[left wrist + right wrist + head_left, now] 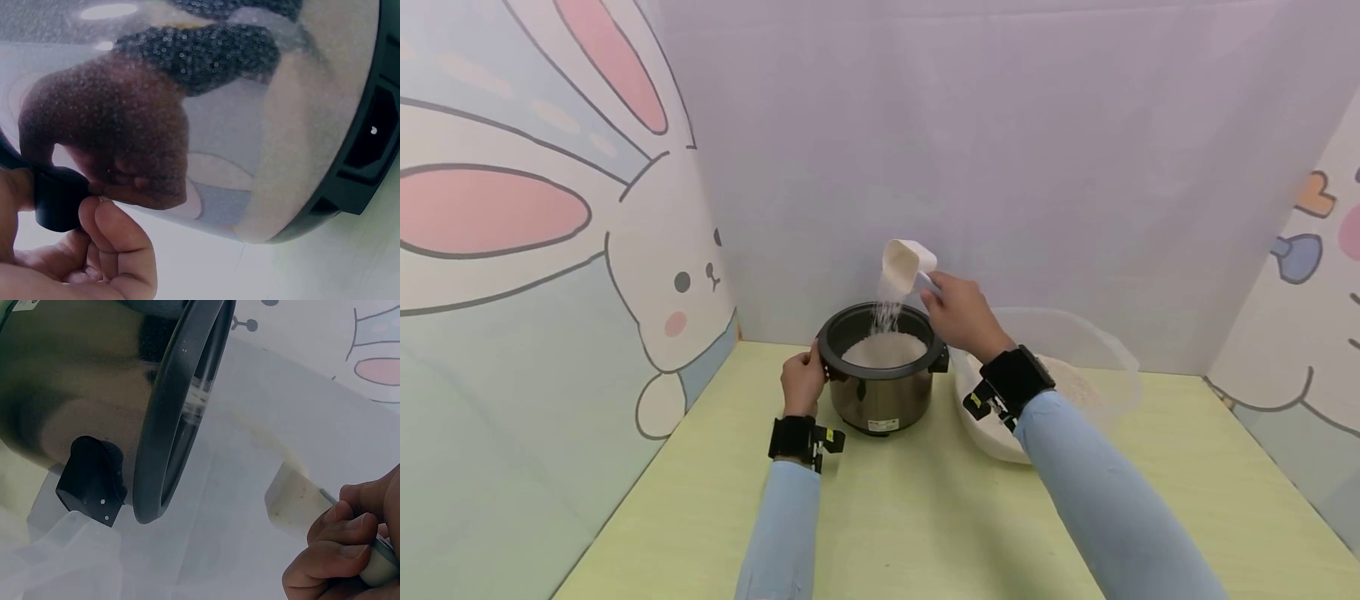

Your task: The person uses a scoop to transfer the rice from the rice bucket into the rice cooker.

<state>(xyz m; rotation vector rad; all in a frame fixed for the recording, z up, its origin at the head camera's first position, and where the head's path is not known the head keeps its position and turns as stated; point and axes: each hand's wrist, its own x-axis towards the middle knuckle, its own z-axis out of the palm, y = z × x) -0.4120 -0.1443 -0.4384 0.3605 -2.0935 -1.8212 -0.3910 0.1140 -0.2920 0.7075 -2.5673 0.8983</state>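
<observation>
A rice cooker with a shiny body and black rim stands lidless on the table, white rice inside it. My left hand grips its black side handle, thumb and fingers around it in the left wrist view. Above the pot, my right hand holds a white scoop by its handle. The scoop is tipped to the left, and grains stream from it into the pot. In the right wrist view, curled fingers wrap the scoop's handle, and the cooker's other handle shows.
To the cooker's right, a translucent tub of rice stands partly behind my right forearm. The yellow-green table meets a pale curtain at the back. Rabbit-patterned panels flank it.
</observation>
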